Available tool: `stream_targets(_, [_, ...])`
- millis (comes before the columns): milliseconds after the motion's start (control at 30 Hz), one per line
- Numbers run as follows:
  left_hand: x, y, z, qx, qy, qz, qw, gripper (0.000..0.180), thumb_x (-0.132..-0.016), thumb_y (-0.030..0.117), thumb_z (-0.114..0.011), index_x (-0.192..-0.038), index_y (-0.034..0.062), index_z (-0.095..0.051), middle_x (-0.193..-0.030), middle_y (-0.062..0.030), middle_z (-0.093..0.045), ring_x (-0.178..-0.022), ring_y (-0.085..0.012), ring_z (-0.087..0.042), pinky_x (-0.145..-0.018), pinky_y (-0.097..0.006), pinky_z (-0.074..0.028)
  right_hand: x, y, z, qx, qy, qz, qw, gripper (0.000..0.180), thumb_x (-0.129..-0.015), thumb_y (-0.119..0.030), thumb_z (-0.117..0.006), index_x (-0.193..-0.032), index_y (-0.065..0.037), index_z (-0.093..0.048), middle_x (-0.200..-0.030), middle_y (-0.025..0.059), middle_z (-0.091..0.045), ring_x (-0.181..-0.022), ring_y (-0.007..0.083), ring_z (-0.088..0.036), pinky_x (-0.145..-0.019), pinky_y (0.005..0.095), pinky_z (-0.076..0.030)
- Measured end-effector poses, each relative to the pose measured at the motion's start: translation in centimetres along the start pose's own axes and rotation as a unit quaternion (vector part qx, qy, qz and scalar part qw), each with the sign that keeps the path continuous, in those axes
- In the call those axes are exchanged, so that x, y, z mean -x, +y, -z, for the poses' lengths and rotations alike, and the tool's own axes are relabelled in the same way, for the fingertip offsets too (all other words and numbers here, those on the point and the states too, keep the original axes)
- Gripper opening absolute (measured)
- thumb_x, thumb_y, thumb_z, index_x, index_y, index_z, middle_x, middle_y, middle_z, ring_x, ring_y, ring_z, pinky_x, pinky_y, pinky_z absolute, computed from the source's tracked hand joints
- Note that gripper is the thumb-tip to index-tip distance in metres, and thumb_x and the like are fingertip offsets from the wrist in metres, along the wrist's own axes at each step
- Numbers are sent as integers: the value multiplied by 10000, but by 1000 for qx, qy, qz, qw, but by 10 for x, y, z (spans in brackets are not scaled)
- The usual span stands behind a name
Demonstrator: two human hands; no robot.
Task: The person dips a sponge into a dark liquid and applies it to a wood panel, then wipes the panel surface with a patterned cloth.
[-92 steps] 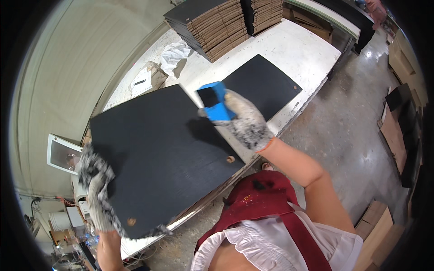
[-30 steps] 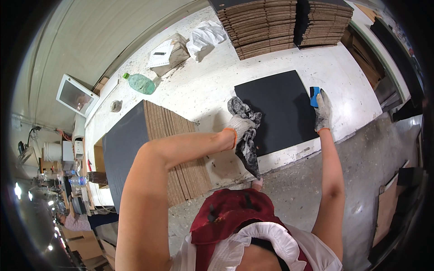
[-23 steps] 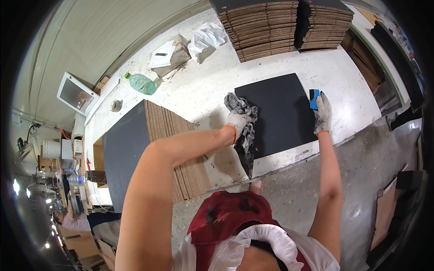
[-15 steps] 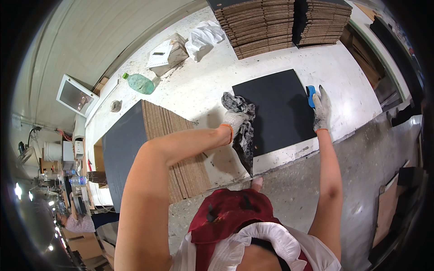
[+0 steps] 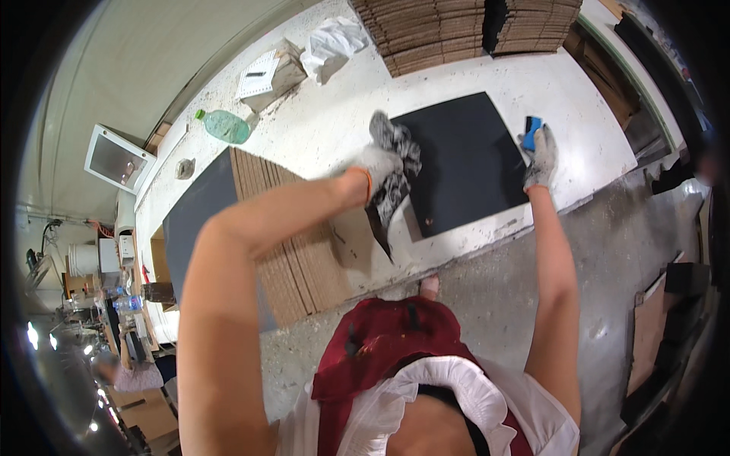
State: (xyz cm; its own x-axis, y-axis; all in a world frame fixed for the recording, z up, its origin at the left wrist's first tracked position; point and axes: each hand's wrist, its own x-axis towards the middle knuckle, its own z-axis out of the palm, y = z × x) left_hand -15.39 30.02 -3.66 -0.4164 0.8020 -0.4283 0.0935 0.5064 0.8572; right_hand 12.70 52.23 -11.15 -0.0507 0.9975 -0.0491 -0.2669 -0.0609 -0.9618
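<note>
A flat black board [image 5: 464, 163] lies on the white worktable. At its left edge my left hand [image 5: 377, 164], in a pale work glove with an orange cuff, is closed round a crumpled black-and-white cloth [image 5: 397, 143]. One end of the cloth hangs down toward the table's near edge. My right hand [image 5: 541, 163], gloved the same way with dark-stained fingers, grips a small blue block-shaped tool [image 5: 531, 134] just right of the board. What the tool's underside looks like is hidden.
Stacked brown boards with a dark top [image 5: 199, 213] stand at left, and tall stacks of folded cardboard [image 5: 426, 34] at the back. A green bottle [image 5: 226, 126], a box [image 5: 270, 78] and crumpled white paper [image 5: 333, 45] lie behind. Another person [image 5: 137, 376] works far left.
My left hand and the cloth have moved left, away from the board's surface. The blue tool in my right hand has turned and lifted slightly. The view has shifted a little.
</note>
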Motion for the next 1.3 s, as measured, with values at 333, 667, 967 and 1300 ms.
stream_targets(333, [218,169,145,293,45,-196,935,240,-930,92,-576,-1121,-43,-632,-926,-99,-701,-785,-143,-682,-752,-241,-563,106,-54,34,-51,81,76,992,522,-968,-328,-522,-1331,39,-445,-1123,150,-587,-925,283,-649,-762,369,-529])
stream_targets(667, [324,-12,288,-193,85,-217,953,604,-813,211,-759,-1294,-24,-479,-1156,-140,-612,-1080,-219,-597,-963,-372,-482,201,-37,24,-188,102,-54,975,585,-980,-447,-486,-1426,-79,-396,-1335,131,-520,-1059,343,-581,-813,438,-494])
stream_targets(967, [202,35,267,-395,160,-267,864,400,-886,368,-633,-1105,37,-582,-887,-144,-649,-779,-266,-662,-679,-358,-565,281,-114,-138,-226,-49,21,973,589,-964,-445,-542,-1325,11,-449,-1159,185,-602,-969,336,-638,-760,406,-536])
stream_targets(1300, [317,5,229,-363,-208,-546,726,654,-757,190,-693,-1377,91,-509,-1479,-136,-424,-1381,-340,-367,-1134,-493,-327,310,-143,-161,-240,-213,48,946,619,-963,-437,-543,-1312,62,-435,-1125,214,-603,-975,341,-635,-779,409,-540])
